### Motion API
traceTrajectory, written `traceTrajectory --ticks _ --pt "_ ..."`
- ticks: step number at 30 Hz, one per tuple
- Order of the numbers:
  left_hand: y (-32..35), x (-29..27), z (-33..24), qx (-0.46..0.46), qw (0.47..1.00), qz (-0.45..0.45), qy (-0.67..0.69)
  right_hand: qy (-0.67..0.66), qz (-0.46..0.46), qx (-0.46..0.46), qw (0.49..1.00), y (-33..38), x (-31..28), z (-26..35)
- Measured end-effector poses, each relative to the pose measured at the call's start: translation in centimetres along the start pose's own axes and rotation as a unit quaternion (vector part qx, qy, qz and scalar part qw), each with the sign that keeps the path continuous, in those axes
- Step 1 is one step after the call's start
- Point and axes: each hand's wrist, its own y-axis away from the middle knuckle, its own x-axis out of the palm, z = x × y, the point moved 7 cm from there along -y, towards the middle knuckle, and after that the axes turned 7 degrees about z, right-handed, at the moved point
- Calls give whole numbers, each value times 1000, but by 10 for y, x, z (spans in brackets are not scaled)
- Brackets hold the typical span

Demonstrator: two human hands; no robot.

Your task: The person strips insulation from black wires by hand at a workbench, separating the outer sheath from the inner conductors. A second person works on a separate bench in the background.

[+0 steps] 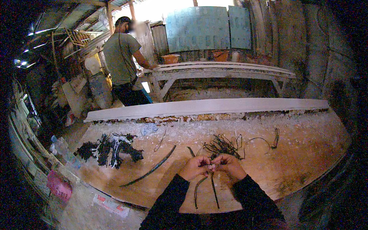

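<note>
Strips (215, 191), dark and narrow, are extending toward us from between our hands, their long axes running roughly near to far, the left one bowing outward. Our left hand (194, 168) and right hand (230, 166) are sitting about equally close to them, fingertips nearly meeting. Each grip is pinching narrowly on the strips' far parts, though fingers are hiding which strand each has. Just beyond, a cord bundle (224, 146) is lying on the table (268, 176).

Head-worn fisheye looks down and forward; hands (229, 165) close below.
</note>
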Motion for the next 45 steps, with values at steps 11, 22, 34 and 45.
traceTrajectory --ticks 11,22,34,45 --pt "-1 -11 1 72 990 -82 -87 36 21 1 999 -4 -7 -5" --pt "0 -6 0 -12 999 -42 -13 -15 29 23 999 0 2 -1" --pt "7 -36 -9 85 974 -189 -90 8 24 11 1000 2 18 8" --pt "-1 -19 -13 97 990 -87 46 137 -53 -95 985 1 -7 11"
